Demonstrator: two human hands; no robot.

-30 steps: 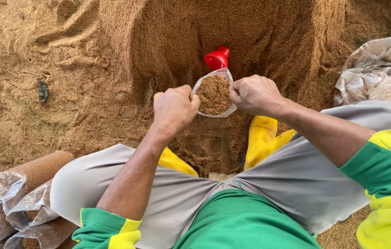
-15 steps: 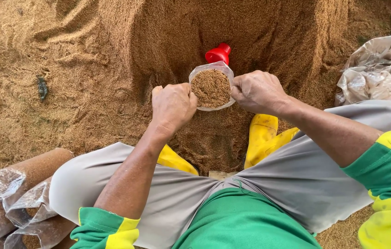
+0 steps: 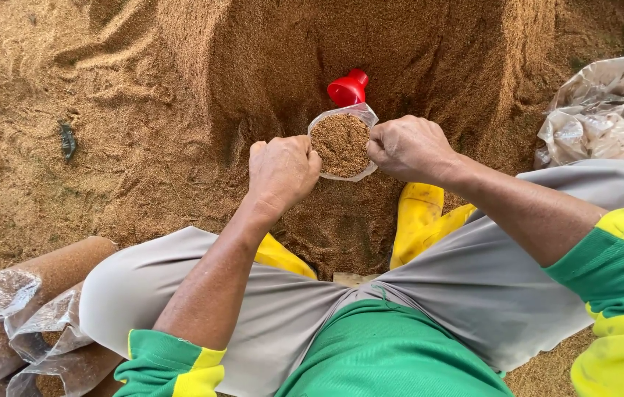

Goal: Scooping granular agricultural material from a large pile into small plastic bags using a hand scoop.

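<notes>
The left hand (image 3: pixel 281 170) and the right hand (image 3: pixel 409 147) are each clamped on opposite edges of a clear plastic bag (image 3: pixel 343 144), holding its mouth open between them, just above the ground in front of the seated person's knees. The bag is filled almost to the rim with brown sawdust. Just beyond it, a red scoop (image 3: pixel 348 88) sticks out of a steep sawdust pile (image 3: pixel 371 44). Yellow boots (image 3: pixel 421 217) rest in the loose sawdust below the hands. At lower left lie filled bags (image 3: pixel 29 294) packed with the same material; at upper right sits a heap of empty clear bags (image 3: pixel 606 110).
</notes>
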